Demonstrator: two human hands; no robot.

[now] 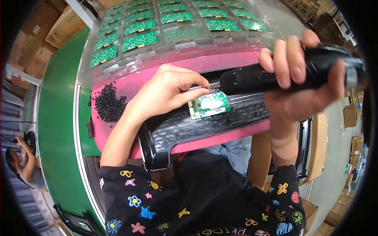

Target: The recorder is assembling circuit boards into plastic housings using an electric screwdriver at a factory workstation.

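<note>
A black electric screwdriver (248, 82) lies almost level in my right hand (291, 74), whose fingers wrap round its body. Its bit points left, over the upper edge of a small green circuit board (210, 107). That board sits on a long, glossy black plastic housing (173, 131) in front of me. My left hand (167, 90) reaches in from the left, thumb and forefinger pinched together beside the bit, just above the board. What the pinch holds, if anything, is too small to make out.
Under the housing spreads a pink mat (240, 59). Small black screws (109, 104) lie heaped at its left. Clear plastic trays (173, 49) of green circuit boards stand at the far side. A green table (59, 118) runs along the left, where another person sits. A cardboard box (318, 145) stands at right.
</note>
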